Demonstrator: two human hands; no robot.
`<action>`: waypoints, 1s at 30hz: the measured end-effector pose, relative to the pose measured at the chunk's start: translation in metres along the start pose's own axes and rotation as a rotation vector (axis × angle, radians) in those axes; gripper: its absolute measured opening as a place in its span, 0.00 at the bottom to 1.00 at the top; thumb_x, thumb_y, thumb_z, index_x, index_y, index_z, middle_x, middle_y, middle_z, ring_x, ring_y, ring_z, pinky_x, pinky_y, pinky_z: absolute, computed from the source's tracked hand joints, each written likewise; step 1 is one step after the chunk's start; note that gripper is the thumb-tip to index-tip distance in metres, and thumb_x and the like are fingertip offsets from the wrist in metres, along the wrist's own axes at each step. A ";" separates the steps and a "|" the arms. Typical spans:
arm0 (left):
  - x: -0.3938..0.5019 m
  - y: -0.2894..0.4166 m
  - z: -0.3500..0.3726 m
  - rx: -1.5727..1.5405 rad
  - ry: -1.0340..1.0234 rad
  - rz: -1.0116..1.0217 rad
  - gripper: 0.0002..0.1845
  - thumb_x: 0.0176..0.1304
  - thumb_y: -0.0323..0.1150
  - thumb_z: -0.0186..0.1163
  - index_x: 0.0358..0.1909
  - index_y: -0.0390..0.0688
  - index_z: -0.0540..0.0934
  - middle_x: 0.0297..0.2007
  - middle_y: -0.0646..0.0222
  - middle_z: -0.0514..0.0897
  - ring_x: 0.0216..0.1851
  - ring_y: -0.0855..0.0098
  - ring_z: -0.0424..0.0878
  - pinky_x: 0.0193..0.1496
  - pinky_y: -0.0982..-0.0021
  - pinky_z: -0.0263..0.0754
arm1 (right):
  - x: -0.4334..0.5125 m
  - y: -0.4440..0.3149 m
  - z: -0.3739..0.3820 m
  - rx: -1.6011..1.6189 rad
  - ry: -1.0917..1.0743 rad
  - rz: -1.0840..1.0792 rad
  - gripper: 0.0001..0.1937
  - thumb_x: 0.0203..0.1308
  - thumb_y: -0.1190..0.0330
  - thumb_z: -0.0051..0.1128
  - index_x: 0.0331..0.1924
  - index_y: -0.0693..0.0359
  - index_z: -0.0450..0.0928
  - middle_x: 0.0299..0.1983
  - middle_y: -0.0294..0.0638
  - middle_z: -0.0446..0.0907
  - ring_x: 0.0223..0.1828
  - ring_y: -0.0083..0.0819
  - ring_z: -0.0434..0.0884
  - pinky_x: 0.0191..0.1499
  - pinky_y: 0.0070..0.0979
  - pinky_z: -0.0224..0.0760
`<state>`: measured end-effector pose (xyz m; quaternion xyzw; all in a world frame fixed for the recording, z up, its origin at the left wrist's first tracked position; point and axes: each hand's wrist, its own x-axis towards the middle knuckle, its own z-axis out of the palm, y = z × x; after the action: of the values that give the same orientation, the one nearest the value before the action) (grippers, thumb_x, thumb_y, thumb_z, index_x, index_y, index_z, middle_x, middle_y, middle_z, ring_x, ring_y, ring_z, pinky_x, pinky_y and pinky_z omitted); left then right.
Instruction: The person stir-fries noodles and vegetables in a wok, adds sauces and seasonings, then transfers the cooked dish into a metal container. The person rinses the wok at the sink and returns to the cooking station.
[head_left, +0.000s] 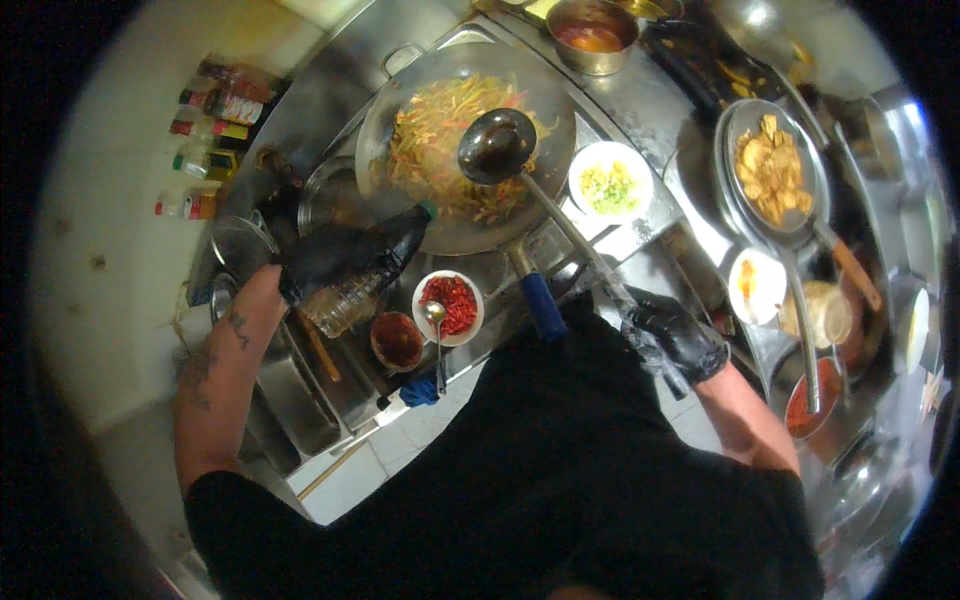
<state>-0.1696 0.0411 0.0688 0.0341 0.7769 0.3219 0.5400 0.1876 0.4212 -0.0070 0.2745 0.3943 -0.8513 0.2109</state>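
Note:
My left hand (330, 259), in a black glove, grips a clear plastic bottle (345, 301) that lies tilted, its green-capped or green-rimmed neck at the lower left rim of a steel wok (382, 150). Whether liquid flows from it I cannot tell. Shredded vegetables or noodles (435, 135) fill the wok's middle. My right hand (671, 334), also black-gloved, is closed around the long handle of a ladle (499, 146); the dark bowl of the ladle is over the food. The wok's blue-wrapped handle (544, 307) points towards me and neither hand touches it.
A white bowl of chopped red chillies (454, 307) with a spoon stands below the wok, beside a brownish-red bowl (397, 341). Right of the wok is a bowl of chopped garlic and greens (611, 180). Farther right, a strainer (772, 165) holds browned pieces. Bottles (206, 163) line the left wall.

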 end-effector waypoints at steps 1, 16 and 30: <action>-0.004 0.003 0.001 0.032 -0.023 0.019 0.24 0.70 0.43 0.63 0.58 0.34 0.80 0.50 0.70 0.85 0.45 0.77 0.79 0.51 0.73 0.76 | 0.000 0.000 -0.002 -0.004 -0.023 -0.020 0.12 0.71 0.62 0.54 0.39 0.64 0.80 0.21 0.34 0.76 0.14 0.23 0.73 0.16 0.19 0.66; -0.025 -0.003 0.008 -0.035 -0.051 0.166 0.21 0.71 0.41 0.61 0.58 0.37 0.80 0.49 0.68 0.85 0.45 0.76 0.82 0.50 0.71 0.78 | 0.032 -0.007 -0.003 -0.062 -0.126 -0.073 0.12 0.74 0.66 0.49 0.50 0.65 0.77 0.28 0.36 0.78 0.22 0.22 0.76 0.23 0.19 0.71; -0.032 -0.045 -0.006 -0.201 0.089 0.105 0.19 0.71 0.40 0.60 0.57 0.40 0.80 0.49 0.67 0.85 0.45 0.73 0.84 0.49 0.69 0.81 | 0.130 -0.051 0.038 0.494 -0.226 0.066 0.11 0.76 0.65 0.44 0.51 0.63 0.73 0.28 0.40 0.81 0.23 0.26 0.80 0.19 0.19 0.73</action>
<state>-0.1485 -0.0105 0.0724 0.0058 0.7611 0.4272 0.4881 0.0484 0.4029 -0.0402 0.2337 0.1395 -0.9395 0.2080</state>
